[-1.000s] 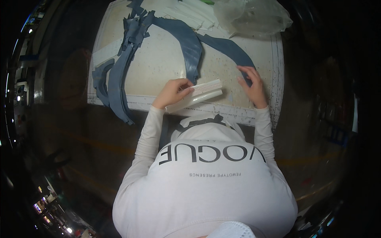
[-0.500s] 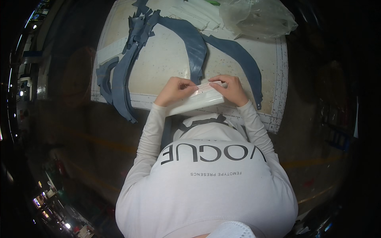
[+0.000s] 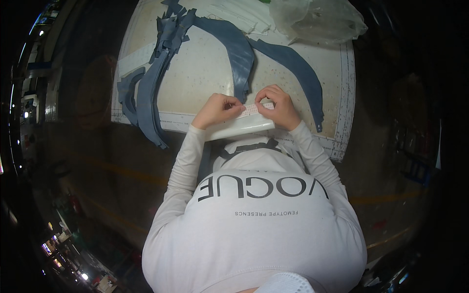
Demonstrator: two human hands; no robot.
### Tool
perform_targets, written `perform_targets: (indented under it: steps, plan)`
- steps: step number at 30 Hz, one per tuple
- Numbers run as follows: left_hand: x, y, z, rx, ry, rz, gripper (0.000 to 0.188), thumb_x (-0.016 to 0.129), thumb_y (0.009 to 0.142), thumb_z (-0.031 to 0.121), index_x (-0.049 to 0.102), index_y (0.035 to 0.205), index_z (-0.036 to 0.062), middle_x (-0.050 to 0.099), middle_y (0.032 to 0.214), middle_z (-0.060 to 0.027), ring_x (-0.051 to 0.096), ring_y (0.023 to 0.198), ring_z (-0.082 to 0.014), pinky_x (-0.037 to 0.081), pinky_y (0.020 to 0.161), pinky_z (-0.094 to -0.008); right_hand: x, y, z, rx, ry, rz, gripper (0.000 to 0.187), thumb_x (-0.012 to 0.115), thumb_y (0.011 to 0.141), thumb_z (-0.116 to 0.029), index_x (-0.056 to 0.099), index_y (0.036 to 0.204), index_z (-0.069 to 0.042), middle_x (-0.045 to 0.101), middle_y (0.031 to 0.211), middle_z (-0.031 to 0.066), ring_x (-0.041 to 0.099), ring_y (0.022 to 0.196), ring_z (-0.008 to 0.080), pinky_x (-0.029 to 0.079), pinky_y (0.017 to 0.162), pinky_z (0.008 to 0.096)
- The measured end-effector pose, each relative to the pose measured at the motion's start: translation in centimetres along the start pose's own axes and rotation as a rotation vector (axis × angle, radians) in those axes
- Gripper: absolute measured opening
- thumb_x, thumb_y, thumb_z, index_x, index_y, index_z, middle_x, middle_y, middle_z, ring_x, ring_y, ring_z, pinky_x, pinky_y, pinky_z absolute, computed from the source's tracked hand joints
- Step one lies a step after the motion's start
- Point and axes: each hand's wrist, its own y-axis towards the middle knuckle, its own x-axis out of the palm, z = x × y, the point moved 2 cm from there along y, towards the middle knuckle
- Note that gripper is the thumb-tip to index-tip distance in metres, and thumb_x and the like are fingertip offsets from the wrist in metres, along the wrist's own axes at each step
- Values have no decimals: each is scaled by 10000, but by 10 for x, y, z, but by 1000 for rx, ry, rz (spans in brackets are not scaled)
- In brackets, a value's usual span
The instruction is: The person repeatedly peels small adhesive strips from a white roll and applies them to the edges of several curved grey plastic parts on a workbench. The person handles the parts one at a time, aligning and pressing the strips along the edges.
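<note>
- Two bare hands, centre of the frame, close together over one printed label sheet (image 3: 250,109), white with small reddish print.
- Left hand (image 3: 218,110): narrow pinch, thumb and forefinger holding the label sheet near its left end.
- Right hand (image 3: 280,108): thumb and forefinger drawn close at the sheet's right part, fingers curled; whether the tips grip it, cannot tell.
- One glossy white backing (image 3: 242,128), directly below the printed part, slanting slightly up to the right.
- One curved blue-grey piece (image 3: 238,56), just above the hands, its lower end near the left fingertips.
- One further curved blue-grey strip (image 3: 299,68), right of centre, lying apart from the right hand.
- One stack of long blue-grey pieces (image 3: 152,102), left, overhanging the table edge; tangled blue-grey heap (image 3: 171,34) above it.
- Several white strips (image 3: 239,15), top centre.
- One translucent plastic bag (image 3: 320,22), crumpled, upper right.
- One pale table (image 3: 195,73), speckled, beneath all these.
</note>
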Motion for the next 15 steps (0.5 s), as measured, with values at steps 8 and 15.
perform_targets:
  steps: [8,15]
  plan:
    - [2,2,-6,-12,-64,-52,215,693,856,188,690,814,-23,558,592,-17,458,568,-68,398,542,-260,11,-3,-5,-77,-38,-11,293,709,757,-47,674,1044,-93,695,869,38,646,907,214,521,792,327]
    - [7,3,-13,-15,-182,-105,190,685,881,156,675,817,-22,586,674,15,482,646,-44,408,594,-231,13,-6,-3,241,394,-13,492,678,790,37,591,1264,-65,645,999,73,677,824,121,519,781,252]
